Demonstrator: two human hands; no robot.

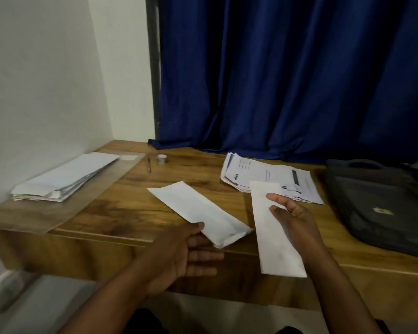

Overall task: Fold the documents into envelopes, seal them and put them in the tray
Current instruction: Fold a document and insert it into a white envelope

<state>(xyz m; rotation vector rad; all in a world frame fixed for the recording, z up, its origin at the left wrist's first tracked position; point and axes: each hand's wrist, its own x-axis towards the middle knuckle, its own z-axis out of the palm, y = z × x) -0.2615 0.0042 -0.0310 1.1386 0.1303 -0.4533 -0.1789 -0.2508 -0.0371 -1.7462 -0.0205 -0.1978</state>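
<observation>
Left hand (pixel 179 256) pinched white envelope (pixel 198 213) by its near end over the desk (pixel 121 213). Right hand (pixel 292 220) gripped folded document (pixel 273 242), thumb on top. Dark tray (pixel 381 208) far right.

Both my forearms reach forward. My left hand (pixel 179 251) pinches an envelope (pixel 198 212), thumb on top, fingers curled beneath. My right hand (pixel 292 220) grips a folded sheet (pixel 273 239), fingertips (pixel 273 196) across its face.
</observation>
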